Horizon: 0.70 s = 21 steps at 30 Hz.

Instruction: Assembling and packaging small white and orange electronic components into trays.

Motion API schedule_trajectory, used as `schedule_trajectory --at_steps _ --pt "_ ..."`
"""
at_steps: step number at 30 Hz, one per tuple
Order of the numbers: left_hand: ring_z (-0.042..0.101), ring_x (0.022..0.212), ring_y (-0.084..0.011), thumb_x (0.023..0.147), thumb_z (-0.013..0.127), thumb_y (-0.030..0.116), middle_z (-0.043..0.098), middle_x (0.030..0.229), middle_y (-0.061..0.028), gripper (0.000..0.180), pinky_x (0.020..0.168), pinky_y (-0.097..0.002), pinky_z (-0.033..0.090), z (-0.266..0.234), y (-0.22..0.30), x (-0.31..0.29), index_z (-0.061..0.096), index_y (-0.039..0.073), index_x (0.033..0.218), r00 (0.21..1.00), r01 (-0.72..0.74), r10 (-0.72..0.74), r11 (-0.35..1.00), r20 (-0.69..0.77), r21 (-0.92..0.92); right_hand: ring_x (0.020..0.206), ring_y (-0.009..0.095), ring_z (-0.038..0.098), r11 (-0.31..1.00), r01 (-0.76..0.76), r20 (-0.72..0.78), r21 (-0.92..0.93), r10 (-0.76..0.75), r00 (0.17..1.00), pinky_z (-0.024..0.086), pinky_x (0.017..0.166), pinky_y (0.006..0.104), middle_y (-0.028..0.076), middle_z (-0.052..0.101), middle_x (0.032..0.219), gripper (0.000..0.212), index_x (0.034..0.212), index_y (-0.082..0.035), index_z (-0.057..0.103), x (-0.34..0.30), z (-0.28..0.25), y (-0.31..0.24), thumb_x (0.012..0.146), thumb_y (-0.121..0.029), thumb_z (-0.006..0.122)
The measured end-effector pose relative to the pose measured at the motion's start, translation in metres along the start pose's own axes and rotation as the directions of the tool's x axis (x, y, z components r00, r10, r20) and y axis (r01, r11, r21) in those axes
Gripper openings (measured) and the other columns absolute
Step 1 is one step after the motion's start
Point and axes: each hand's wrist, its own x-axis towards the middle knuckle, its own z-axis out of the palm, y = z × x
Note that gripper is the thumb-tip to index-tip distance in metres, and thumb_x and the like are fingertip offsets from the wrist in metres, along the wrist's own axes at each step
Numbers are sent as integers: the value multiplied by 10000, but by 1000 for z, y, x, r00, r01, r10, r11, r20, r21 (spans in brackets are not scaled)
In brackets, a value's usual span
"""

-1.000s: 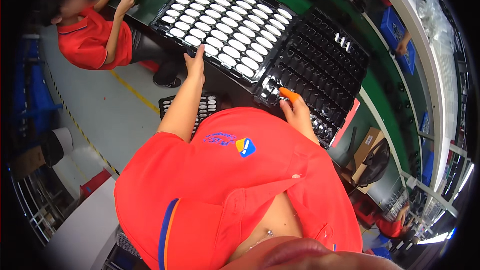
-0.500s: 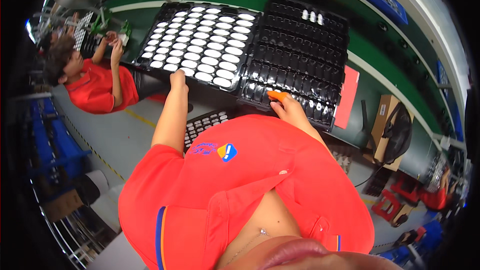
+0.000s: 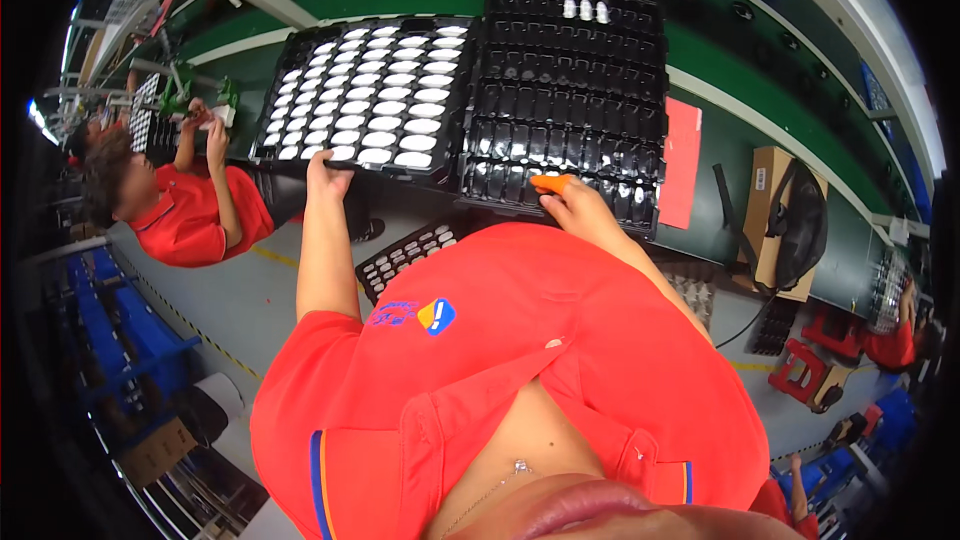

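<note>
- Resting at the near edge of the left tray (image 3: pixel 458 100), the left hand (image 3: pixel 328 180) is partly curled; whether it grips the rim, I cannot tell.
- The right hand (image 3: pixel 578 208) is over the near rows of the right tray (image 3: pixel 560 70), fingers bent and drawn close together, an orange finger cover (image 3: pixel 548 183) on 1 of them; I cannot tell whether it holds anything.
- Both trays sit side by side along the near edge of the desk (image 3: pixel 712 145), a smooth, dark green surface.
- The left tray, black with a raised rim, carries rows of white oval pieces (image 3: pixel 389 123), smooth and rounded; its far row has a dark gap.
- The right tray is glossy black, moulded into narrow pockets; 3 white pieces (image 3: pixel 586 10) stand side by side near its far edge. Glare blurs what its near pockets contain.
- Below the desk's near edge, a lower tray (image 3: pixel 372 280) holds more pale oval pieces.
- A flat red sheet (image 3: pixel 682 165) lies just beside the right tray's right edge; farther right stands a cardboard box (image 3: pixel 767 165).
</note>
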Motion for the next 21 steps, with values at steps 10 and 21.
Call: schedule_trajectory --at_steps 10,21 --pt "518 1103 -336 694 515 55 530 1193 -149 484 988 -476 412 10 0 -18 469 -19 1170 976 -206 213 972 51 -116 894 285 616 998 -37 44 -56 39 998 476 780 331 143 611 984 278 1169 -49 598 3 0 2 901 -116 571" --pt "540 1081 -342 694 514 98 562 1150 -160 479 959 -495 433 16 7 -54 494 -42 1151 934 -331 354 912 58 -241 823 317 603 1000 25 -23 -4 -25 999 472 737 362 162 606 936 275 1141 -38 614 6 5 6 887 -140 590"
